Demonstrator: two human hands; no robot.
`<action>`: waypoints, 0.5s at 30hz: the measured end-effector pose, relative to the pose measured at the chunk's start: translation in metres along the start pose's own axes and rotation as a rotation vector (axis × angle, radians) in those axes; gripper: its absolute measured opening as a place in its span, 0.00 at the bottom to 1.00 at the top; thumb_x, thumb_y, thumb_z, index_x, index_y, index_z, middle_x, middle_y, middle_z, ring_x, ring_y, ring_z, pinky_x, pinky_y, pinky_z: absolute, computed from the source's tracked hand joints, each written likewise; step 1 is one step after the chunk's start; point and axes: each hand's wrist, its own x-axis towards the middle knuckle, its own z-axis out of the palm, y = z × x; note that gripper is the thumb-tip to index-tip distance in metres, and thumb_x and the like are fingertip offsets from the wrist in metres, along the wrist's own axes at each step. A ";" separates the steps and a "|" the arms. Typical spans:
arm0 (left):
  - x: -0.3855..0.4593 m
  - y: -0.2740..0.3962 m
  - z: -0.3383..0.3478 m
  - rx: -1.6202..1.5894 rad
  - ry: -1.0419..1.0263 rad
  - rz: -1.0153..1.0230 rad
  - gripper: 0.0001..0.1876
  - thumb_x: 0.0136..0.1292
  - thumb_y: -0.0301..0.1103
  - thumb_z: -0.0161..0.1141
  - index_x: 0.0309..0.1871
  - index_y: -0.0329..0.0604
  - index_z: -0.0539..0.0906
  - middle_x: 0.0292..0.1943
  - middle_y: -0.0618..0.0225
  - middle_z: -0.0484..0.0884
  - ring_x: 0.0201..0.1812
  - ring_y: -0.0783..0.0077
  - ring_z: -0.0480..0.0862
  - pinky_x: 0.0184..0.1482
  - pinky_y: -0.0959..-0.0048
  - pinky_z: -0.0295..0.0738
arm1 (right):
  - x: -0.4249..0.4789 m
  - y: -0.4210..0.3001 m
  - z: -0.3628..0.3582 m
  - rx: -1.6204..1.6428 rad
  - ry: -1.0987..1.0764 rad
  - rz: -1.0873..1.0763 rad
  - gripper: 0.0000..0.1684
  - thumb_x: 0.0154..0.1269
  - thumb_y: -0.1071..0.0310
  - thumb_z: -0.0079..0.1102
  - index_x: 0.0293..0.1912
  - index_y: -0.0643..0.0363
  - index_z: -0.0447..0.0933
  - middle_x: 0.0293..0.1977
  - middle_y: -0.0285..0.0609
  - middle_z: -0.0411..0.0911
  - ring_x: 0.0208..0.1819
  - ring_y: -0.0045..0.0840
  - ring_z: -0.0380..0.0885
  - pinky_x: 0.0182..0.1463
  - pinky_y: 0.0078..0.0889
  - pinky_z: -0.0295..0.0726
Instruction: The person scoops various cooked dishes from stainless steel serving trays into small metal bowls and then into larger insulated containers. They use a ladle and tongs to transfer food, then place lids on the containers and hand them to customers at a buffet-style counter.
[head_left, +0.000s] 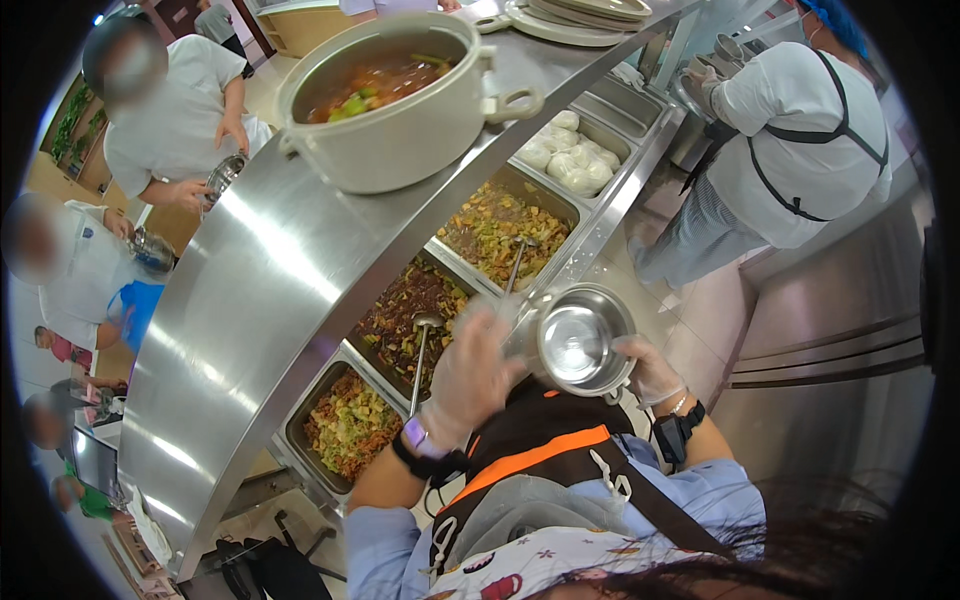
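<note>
My right hand (651, 370), in a clear plastic glove, grips the rim of a round stainless-steel pot (586, 339), tilted so its bare shiny inside faces me. Gloved and slightly blurred, my left hand (474, 375) is raised left of the pot with its fingers apart and nothing seen in it. Beneath it lies a steel food pan of dark, saucy stew (390, 315), where a ladle (421, 352) rests. Farther off, a second ladle (517, 262) stands in a pan of yellow-green vegetable stew (495, 217). A pan of chopped cabbage and minced food (349, 420) is nearest on the left.
A raised steel counter (262, 292) carries a large cream pot of soup (382, 150) and stacked plates (577, 19). Bagged white food (574, 154) fills a far pan. Across the counter, two people (180, 97) hold metal pots. A co-worker (795, 142) stands at right.
</note>
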 end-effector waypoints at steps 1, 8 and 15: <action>0.005 -0.013 0.022 0.021 -0.027 -0.269 0.37 0.59 0.36 0.69 0.71 0.46 0.66 0.56 0.49 0.71 0.55 0.41 0.78 0.54 0.52 0.78 | 0.003 0.008 -0.026 0.069 0.073 -0.032 0.35 0.61 0.64 0.59 0.66 0.67 0.67 0.51 0.45 0.81 0.53 0.27 0.81 0.60 0.33 0.80; -0.018 -0.090 0.155 0.282 -0.741 -0.849 0.42 0.64 0.25 0.50 0.81 0.51 0.48 0.45 0.44 0.77 0.38 0.44 0.84 0.38 0.49 0.80 | 0.047 -0.009 -0.145 0.163 0.257 -0.135 0.38 0.60 0.65 0.60 0.69 0.66 0.64 0.60 0.46 0.74 0.59 0.29 0.76 0.64 0.33 0.77; 0.042 -0.095 0.158 -0.025 0.006 -1.215 0.25 0.71 0.26 0.50 0.72 0.39 0.70 0.19 0.69 0.72 0.20 0.70 0.75 0.22 0.65 0.73 | 0.115 -0.071 -0.219 0.104 0.166 -0.044 0.40 0.59 0.64 0.61 0.69 0.66 0.64 0.59 0.45 0.74 0.60 0.27 0.74 0.65 0.30 0.74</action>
